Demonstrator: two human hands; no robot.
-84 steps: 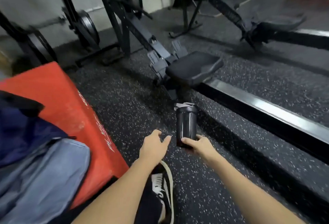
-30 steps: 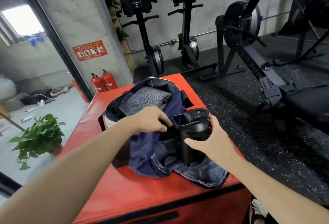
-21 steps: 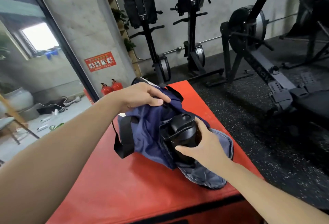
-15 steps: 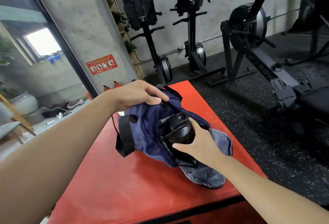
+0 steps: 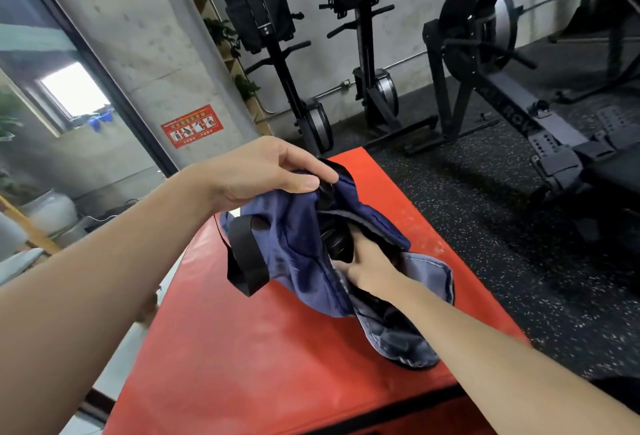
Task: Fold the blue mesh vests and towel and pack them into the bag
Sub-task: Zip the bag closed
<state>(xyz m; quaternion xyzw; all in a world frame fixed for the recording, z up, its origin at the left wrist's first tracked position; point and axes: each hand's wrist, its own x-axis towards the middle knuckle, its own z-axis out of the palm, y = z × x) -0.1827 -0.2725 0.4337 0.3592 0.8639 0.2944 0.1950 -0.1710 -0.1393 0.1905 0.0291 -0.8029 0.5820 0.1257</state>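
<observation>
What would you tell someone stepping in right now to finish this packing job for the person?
Left hand: pinches the upper edge of the navy bag and holds its mouth up.
Right hand: reaches into the opening, fingers around the black bottle, which is mostly inside.
The bag lies on the red padded box, its black strap hanging at the left side.
Done: the bottle is nearly seated.
Left: let go of the bottle, draw the hand out, close the bag. The vests and towel cannot be seen from here, so check that they are inside.
</observation>
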